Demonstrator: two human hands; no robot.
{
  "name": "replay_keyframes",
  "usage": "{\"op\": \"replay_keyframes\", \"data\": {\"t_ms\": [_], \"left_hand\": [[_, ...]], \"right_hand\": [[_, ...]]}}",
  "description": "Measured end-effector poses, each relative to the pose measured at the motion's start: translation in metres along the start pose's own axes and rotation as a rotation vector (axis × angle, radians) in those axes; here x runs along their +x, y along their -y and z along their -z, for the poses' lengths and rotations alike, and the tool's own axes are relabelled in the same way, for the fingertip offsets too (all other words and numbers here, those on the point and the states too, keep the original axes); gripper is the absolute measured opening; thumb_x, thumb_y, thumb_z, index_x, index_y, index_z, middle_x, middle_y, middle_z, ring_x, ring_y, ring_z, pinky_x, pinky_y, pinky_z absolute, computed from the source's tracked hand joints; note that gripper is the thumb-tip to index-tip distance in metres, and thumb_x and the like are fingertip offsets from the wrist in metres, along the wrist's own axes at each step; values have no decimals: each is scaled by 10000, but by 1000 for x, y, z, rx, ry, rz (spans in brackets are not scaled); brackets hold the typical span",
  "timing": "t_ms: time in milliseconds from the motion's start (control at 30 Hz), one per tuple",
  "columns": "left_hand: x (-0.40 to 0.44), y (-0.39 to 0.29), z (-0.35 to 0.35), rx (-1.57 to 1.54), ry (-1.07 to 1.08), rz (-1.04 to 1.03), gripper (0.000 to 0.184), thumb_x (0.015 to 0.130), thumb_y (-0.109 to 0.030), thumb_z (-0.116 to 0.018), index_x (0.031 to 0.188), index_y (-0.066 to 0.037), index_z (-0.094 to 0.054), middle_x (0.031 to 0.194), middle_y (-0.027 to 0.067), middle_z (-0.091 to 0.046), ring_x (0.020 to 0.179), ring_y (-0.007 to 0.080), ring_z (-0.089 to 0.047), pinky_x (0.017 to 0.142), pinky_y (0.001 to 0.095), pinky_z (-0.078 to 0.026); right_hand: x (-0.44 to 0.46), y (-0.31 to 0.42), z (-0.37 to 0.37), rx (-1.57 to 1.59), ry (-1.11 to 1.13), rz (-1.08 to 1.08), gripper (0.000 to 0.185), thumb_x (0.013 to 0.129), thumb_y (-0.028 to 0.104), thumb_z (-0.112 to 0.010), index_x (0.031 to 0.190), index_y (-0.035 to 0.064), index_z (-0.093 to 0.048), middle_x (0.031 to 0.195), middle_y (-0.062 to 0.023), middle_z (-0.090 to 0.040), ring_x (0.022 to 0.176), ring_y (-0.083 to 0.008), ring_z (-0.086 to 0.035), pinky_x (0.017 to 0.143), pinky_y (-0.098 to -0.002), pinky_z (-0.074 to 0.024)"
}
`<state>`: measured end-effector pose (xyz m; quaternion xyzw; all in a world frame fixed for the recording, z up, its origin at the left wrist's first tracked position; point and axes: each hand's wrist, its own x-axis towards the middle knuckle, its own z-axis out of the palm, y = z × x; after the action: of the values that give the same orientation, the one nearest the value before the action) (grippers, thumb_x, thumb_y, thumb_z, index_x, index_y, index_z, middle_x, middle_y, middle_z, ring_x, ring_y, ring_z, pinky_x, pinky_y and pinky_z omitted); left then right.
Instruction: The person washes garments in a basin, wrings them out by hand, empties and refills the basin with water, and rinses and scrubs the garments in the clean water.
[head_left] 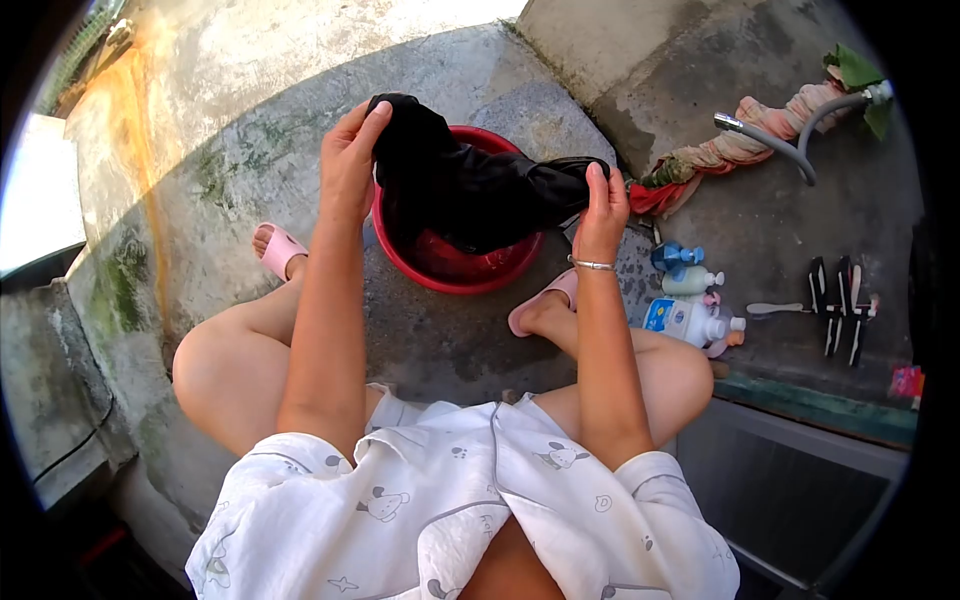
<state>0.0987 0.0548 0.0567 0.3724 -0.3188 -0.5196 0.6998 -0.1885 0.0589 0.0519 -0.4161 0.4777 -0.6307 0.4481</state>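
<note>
A black cloth (460, 190) is stretched between my two hands above a red basin (455, 280) on the concrete ground. My left hand (350, 160) grips its upper left end, thumb on top. At the cloth's right end, my right hand (602, 215), with a bracelet at the wrist, pinches the fabric. The middle of the cloth sags over the basin and hides much of its inside. Something wet and reddish shows at the basin's bottom.
Several bottles (685, 320) stand to the right, near brushes (840, 305) on a dark ledge. A grey hose (800, 155) and a twisted cloth-wrapped pipe (740, 140) lie at the upper right. Pink slippers (280, 252) are on my feet.
</note>
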Motion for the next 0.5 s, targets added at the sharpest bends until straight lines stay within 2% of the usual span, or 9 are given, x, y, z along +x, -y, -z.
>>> {"op": "replay_keyframes", "data": {"t_ms": [67,200,267,333,367,400,467,500], "left_hand": [[-4,-16,-17,-54,16,-29,254,912,-180,-618,1051,29,-656,954,70,-683,871,131,-639,790,245,-493],[-3,-36,-41,-241,64,-33,235,933,-180,-584,1010,32,-649,944,99,-685,848,153,-662,780,266,-531],[0,-22,-44,-278,76,14,241,946,-195,-556,991,25,-644,956,113,-682,874,180,-665,798,293,-540],[3,11,-46,-462,-14,297,286,949,-222,-538,1061,34,-600,1043,141,-660,996,245,-634,915,384,-506],[0,32,-45,-439,-34,346,307,939,-233,-546,1080,38,-579,1062,149,-651,1004,262,-629,937,406,-494],[-2,53,-43,-469,-88,431,286,932,-231,-554,1071,17,-591,1057,142,-654,1000,258,-631,945,402,-490],[-8,84,-39,-490,-236,528,252,935,-229,-553,1017,-5,-634,998,92,-671,967,204,-625,895,332,-483],[-5,96,-33,-484,-234,535,252,935,-229,-553,1017,-5,-634,998,92,-671,967,204,-625,895,332,-483]], "right_hand": [[-9,33,-19,4,46,238,106,926,168,-602,884,76,-570,839,44,-562,767,-43,-523,693,-193,-423],[-14,72,-46,204,16,290,109,898,128,-638,875,97,-536,818,35,-563,707,-57,-538,642,-212,-445],[-11,61,-48,250,-5,216,126,881,121,-661,866,111,-536,816,32,-565,711,-57,-533,649,-214,-443],[-7,23,-45,306,-30,70,145,882,159,-675,891,104,-541,838,39,-544,767,-48,-488,717,-206,-412],[-10,8,-47,312,-26,2,140,880,160,-676,883,109,-546,833,42,-539,768,-43,-482,716,-203,-408],[-14,-6,-50,243,-38,-8,144,898,191,-655,874,97,-549,822,51,-536,758,-42,-477,713,-202,-404],[-10,-52,-40,63,-54,-61,196,933,245,-603,900,58,-556,827,26,-551,776,-55,-484,721,-224,-419],[-4,-72,-30,65,-62,-65,196,933,245,-603,900,58,-556,827,26,-551,776,-55,-484,721,-224,-419]]}}
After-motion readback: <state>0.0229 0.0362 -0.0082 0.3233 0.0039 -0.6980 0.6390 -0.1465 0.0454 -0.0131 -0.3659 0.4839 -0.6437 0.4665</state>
